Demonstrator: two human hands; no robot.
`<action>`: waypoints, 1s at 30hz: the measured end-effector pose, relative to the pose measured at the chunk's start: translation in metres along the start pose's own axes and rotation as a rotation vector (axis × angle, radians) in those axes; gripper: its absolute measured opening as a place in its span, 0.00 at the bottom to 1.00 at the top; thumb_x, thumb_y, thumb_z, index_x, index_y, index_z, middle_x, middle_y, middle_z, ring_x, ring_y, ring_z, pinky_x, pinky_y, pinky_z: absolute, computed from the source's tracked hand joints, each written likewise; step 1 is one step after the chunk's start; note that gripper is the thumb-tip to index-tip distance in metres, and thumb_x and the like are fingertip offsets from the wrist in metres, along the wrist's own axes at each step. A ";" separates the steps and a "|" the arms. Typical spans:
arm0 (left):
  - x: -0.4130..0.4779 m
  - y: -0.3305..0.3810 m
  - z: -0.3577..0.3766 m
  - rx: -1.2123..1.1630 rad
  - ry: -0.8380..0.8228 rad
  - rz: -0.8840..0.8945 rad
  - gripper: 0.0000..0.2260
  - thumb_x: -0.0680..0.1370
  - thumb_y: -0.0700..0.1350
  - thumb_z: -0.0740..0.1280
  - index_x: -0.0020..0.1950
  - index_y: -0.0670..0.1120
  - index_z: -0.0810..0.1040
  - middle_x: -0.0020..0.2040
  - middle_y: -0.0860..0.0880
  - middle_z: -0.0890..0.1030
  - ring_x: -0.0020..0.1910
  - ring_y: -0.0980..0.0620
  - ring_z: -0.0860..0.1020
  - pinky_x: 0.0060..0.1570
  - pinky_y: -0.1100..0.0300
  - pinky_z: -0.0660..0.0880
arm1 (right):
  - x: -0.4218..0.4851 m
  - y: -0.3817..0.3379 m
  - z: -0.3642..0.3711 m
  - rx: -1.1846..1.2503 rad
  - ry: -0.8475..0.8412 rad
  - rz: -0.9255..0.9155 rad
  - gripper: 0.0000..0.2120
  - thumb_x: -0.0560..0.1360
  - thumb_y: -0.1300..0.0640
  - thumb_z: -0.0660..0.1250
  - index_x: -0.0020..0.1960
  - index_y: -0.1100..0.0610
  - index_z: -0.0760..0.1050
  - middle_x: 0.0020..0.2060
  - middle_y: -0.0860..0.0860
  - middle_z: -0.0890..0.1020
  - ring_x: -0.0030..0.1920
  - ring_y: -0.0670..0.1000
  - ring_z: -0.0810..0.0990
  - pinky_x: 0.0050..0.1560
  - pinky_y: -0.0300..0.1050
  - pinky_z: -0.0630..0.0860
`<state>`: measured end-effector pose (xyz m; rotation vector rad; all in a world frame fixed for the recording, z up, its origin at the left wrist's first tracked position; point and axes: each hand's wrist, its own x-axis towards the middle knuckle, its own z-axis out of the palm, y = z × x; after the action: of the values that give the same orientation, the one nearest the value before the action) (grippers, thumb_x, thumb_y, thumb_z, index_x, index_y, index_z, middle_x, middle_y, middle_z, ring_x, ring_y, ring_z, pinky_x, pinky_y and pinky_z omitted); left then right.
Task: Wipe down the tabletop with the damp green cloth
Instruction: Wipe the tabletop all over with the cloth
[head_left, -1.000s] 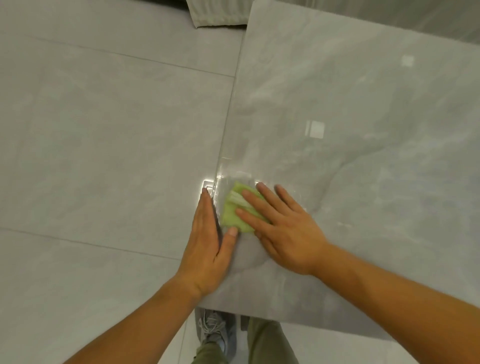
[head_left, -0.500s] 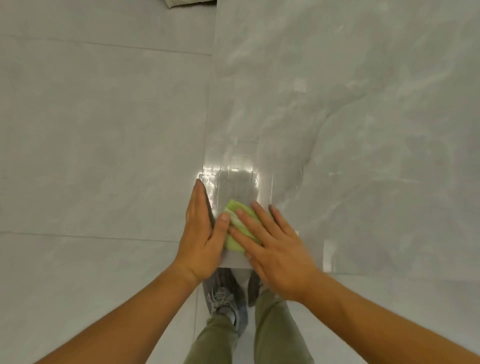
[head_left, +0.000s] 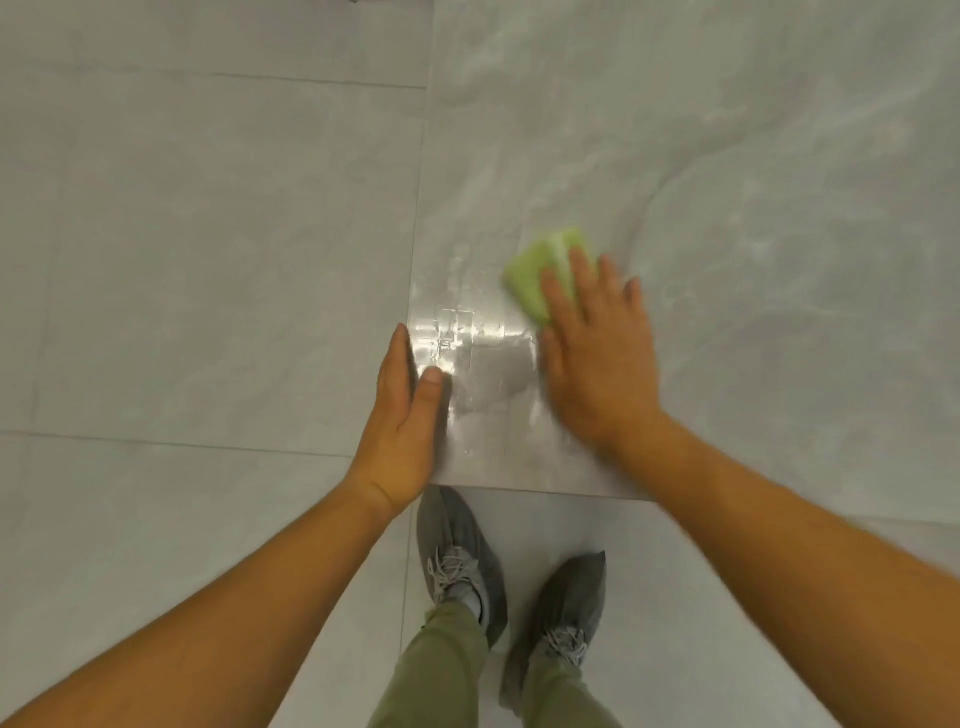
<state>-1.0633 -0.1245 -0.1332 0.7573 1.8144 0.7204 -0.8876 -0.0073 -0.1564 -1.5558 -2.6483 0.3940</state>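
The folded green cloth (head_left: 540, 273) lies flat on the grey marble tabletop (head_left: 727, 182), a little in from its near left corner. My right hand (head_left: 597, 353) presses down on the cloth with fingers spread, covering its near right part. My left hand (head_left: 405, 415) rests edge-on against the table's left edge at the corner, thumb on the top surface, holding nothing. A wet, shiny patch (head_left: 478, 353) lies between the two hands.
The table's near edge (head_left: 545, 493) runs just above my two grey shoes (head_left: 462, 561) on the pale tiled floor (head_left: 182, 260). The floor lies left of and below the tabletop.
My right hand has slid the cloth away from the left hand, to the right and farther onto the table, leaving a wet streak. The left hand has stayed at the corner edge.
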 end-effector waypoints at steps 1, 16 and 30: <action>-0.001 0.002 0.001 -0.037 0.019 -0.025 0.27 0.84 0.56 0.51 0.81 0.54 0.46 0.80 0.60 0.51 0.72 0.69 0.51 0.67 0.73 0.49 | -0.024 -0.018 0.006 0.020 -0.023 -0.098 0.27 0.81 0.52 0.55 0.79 0.54 0.59 0.79 0.59 0.58 0.78 0.66 0.56 0.75 0.68 0.55; -0.040 0.008 0.041 0.652 0.164 0.251 0.28 0.81 0.59 0.53 0.78 0.47 0.58 0.81 0.45 0.51 0.80 0.47 0.48 0.78 0.46 0.48 | -0.106 0.068 -0.009 0.039 -0.084 0.127 0.26 0.82 0.50 0.51 0.79 0.51 0.57 0.80 0.55 0.57 0.79 0.64 0.54 0.76 0.66 0.52; 0.012 0.119 0.153 0.647 -0.176 0.432 0.18 0.80 0.56 0.61 0.66 0.48 0.73 0.58 0.51 0.77 0.59 0.48 0.73 0.54 0.55 0.71 | -0.133 0.109 -0.063 0.347 0.013 0.566 0.25 0.72 0.40 0.71 0.60 0.55 0.76 0.52 0.54 0.78 0.54 0.59 0.76 0.55 0.54 0.73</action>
<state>-0.9030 -0.0209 -0.0987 1.6195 1.7411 0.2995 -0.7186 -0.0591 -0.1097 -2.1256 -1.9384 0.8060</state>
